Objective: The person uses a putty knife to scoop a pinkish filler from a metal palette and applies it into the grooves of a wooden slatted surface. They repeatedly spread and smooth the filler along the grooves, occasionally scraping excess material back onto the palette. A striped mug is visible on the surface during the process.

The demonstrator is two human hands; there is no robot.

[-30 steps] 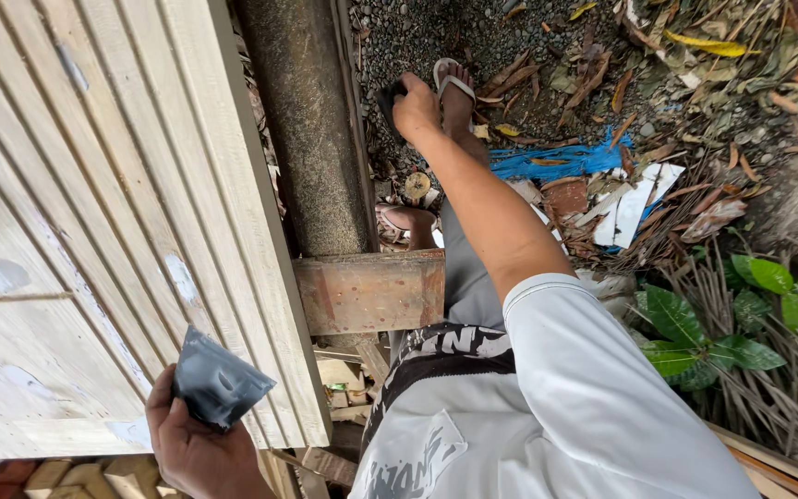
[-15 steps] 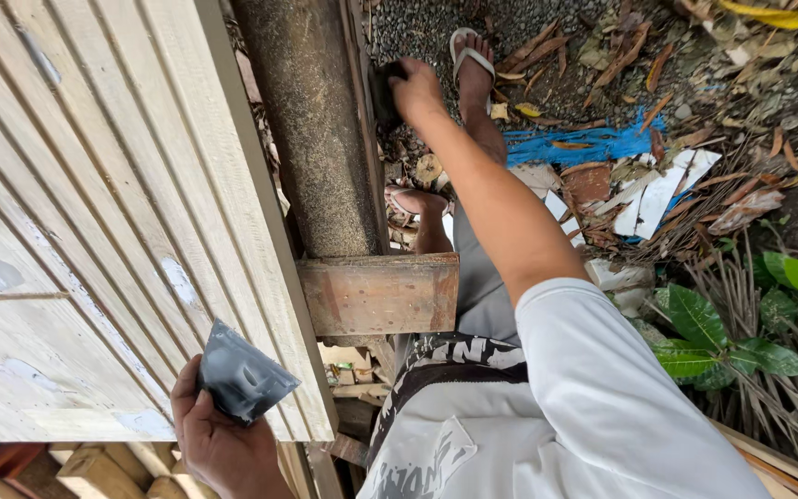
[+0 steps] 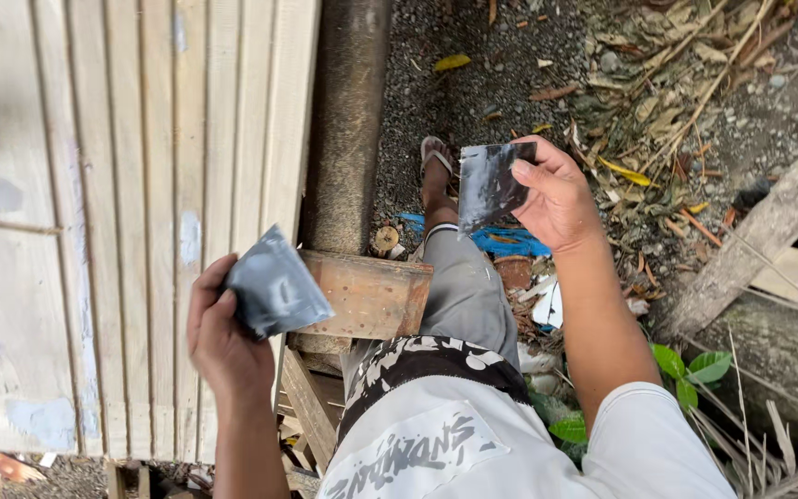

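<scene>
My left hand [image 3: 223, 337] grips a folded dark grey sheet of sandpaper [image 3: 274, 286] in front of the pale grooved wooden panel [image 3: 122, 212]. Raised over the gravel ground, my right hand [image 3: 556, 194] pinches a second dark sheet of sandpaper [image 3: 489, 185] by its right edge, held flat and facing me. Below it I see my leg in grey trousers [image 3: 462, 286] and my foot in a sandal [image 3: 436, 162].
A round grey post [image 3: 348, 120] stands beside the panel, with a short wooden block [image 3: 362, 294] across its base. Dry leaves, sticks and blue plastic scraps [image 3: 510, 242] litter the ground. A weathered plank [image 3: 768, 231] and a green plant [image 3: 695, 370] lie at the right.
My right hand came up from beside the post near the ground, now holding a dark sheet. My left hand rose with its sandpaper, and the view tilted.
</scene>
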